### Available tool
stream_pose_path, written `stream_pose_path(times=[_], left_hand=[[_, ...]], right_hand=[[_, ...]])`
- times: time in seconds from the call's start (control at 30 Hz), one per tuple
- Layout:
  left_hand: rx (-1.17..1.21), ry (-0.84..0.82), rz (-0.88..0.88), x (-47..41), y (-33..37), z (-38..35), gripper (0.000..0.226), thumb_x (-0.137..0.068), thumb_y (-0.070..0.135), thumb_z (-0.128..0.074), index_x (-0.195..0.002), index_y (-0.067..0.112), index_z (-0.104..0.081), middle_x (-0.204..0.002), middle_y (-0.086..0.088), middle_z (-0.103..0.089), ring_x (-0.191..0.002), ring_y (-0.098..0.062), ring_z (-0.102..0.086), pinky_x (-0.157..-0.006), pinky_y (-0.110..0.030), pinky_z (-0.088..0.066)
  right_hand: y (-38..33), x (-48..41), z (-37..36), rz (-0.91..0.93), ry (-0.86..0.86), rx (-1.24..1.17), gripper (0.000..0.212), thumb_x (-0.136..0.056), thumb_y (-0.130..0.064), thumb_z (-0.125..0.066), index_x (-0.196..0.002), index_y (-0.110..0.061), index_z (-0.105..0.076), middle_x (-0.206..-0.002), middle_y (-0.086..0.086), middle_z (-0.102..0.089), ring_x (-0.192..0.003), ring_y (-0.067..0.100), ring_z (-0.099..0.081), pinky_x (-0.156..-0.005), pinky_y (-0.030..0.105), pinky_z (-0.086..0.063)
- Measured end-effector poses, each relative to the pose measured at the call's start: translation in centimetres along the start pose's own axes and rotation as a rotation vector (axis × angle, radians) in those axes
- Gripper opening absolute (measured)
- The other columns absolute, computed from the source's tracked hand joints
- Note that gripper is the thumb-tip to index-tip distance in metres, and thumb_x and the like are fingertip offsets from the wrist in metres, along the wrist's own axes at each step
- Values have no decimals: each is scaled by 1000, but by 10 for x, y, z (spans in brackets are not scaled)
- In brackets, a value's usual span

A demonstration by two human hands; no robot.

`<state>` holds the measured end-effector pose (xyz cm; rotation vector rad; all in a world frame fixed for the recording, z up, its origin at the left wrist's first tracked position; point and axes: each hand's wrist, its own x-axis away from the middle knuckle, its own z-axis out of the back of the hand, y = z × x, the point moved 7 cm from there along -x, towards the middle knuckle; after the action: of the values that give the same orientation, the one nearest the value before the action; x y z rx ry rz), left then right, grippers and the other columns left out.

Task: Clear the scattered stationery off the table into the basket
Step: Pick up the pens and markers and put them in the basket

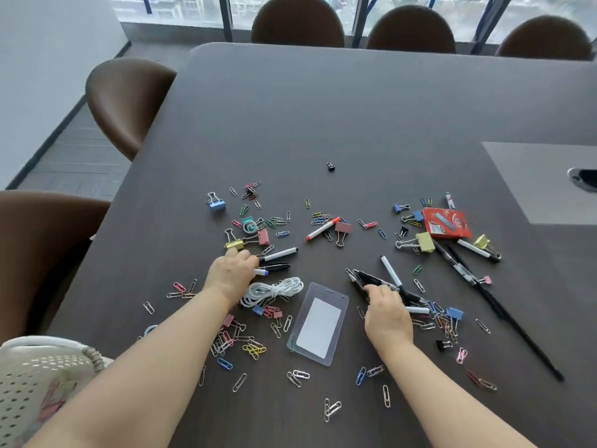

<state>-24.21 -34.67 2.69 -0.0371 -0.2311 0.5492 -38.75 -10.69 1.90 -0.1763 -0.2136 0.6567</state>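
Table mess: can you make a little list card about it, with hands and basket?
left hand: closed on pens beside a black-capped white marker
right hand: gripping a bunch of black pens
white perforated plastic basket: bottom left corner
clear plastic badge holder: between the hands
coiled white cord: by the left wrist
red box: far right

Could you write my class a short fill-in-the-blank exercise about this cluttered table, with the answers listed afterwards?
1. The clear badge holder lies between the person's two ____.
2. The box at the right of the clutter is coloured ____.
3. The coiled cord beside the left hand is coloured ____.
4. The basket sits at the table's near ____ corner.

Answers: hands; red; white; left
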Motion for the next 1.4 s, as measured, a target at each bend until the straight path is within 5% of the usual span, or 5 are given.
stream_pose_path(times=[0.37, 0.63, 0.8, 1.0, 1.4], left_hand=[[237, 60, 60, -2, 3, 11, 19, -86, 6, -48, -104, -1, -52, -108, -21, -47, -77, -42, -59, -64, -46, -51], [124, -20, 110, -23, 22, 14, 36, -91, 20, -48, -126, 12, -38, -134, -9, -34, -98, -31, -58, -71, -36, -49], [161, -64, 95, -32, 17, 10, 36, -90, 19, -54, -124, 21, -45, -125, -2, -45, -97, -28, -59, -72, -36, -49], [107, -82, 81, -34, 26, 11, 25, -89, 5, -46, -112, 15, -46, -131, -7, -40, -92, -30, -61, -58, -33, -39], [146, 75, 16, -45, 45, 38, 53, -88, 0, -38, -137, 21, -34, -123, -3, -48, -110, -26, -40, -83, -35, -43]], right_hand=[[28, -3, 32, -43, 47, -92, 23, -77, -1, -53, -99, -2, -59, -101, 18, -53, -84, 38, -55, -69, 40, -45], [53, -5, 21, -30, -123, 83, 20, -92, -26, -48, -107, -14, -54, -110, 2, -53, -101, 24, -51, -77, 35, -45], [46, -9, 35, 1, 8, -61, 15, -92, -20, -47, -98, -6, -51, -75, 0, -46, -91, 33, -49, -70, 41, -44], [43, -22, 29, -17, -81, -124, 19, -95, -15, -38, -113, -9, -43, -108, 9, -55, -94, 33, -54, -74, 37, -40], [29, -51, 29, 6, -199, -17, 21, -92, -30, -50, -101, -11, -51, -109, 6, -52, -100, 27, -55, -76, 32, -42]])
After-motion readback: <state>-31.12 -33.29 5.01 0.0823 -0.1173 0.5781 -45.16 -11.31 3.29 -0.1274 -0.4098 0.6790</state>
